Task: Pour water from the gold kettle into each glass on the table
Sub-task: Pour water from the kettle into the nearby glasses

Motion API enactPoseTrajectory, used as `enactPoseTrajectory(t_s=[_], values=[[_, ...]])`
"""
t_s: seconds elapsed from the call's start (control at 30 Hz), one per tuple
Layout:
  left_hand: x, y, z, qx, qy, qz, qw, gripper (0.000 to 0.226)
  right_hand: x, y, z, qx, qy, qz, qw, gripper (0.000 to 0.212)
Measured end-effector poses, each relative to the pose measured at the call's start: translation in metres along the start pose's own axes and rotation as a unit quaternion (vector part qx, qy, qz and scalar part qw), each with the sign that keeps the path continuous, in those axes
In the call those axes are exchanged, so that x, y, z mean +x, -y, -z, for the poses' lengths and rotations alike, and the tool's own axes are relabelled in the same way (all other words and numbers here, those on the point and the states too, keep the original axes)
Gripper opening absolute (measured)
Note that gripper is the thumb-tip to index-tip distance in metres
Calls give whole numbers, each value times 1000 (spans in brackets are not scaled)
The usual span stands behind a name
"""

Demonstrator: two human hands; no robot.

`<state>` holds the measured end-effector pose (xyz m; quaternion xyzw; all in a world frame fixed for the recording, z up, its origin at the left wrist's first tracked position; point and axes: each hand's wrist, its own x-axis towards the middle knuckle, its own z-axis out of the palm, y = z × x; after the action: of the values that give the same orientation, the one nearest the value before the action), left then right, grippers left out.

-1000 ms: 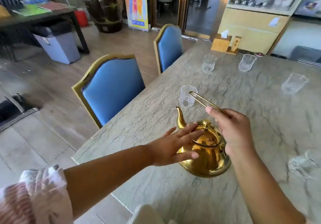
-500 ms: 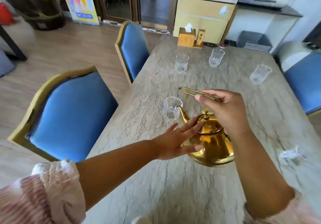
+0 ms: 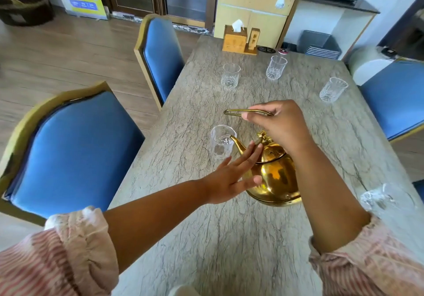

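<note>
I am tipping the gold kettle [image 3: 275, 176] by its handle [image 3: 243, 111], gripped in my right hand [image 3: 280, 123], my open left hand [image 3: 231, 176] flat against its side, spout over the nearest glass [image 3: 222, 142] on the tabletop [image 3: 229, 238]; tilting too fast could overshoot the rim or knock the glass over.

One head-worn wide-angle view, looking forward and down along the table.

The camera sits above the near end of the marble table [image 3: 229, 238], close over both forearms, so the left hand [image 3: 231, 178] and right hand [image 3: 280, 123] fill the middle of the frame. It faces the far end, where the tissue box [image 3: 235, 38] stands. Blue chairs [image 3: 75, 148] bend outward at the edges. No second view shares the scene.
</note>
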<state>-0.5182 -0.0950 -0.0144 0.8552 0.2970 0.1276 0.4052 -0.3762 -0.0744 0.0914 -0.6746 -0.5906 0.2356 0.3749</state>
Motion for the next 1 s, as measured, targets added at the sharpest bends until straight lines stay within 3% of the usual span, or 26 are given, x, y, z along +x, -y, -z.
enactPoseTrajectory(t_s=[1.0], values=[[2, -41, 4, -115, -55, -45, 991, 67, -6, 37, 37, -31, 1, 23, 999, 27]])
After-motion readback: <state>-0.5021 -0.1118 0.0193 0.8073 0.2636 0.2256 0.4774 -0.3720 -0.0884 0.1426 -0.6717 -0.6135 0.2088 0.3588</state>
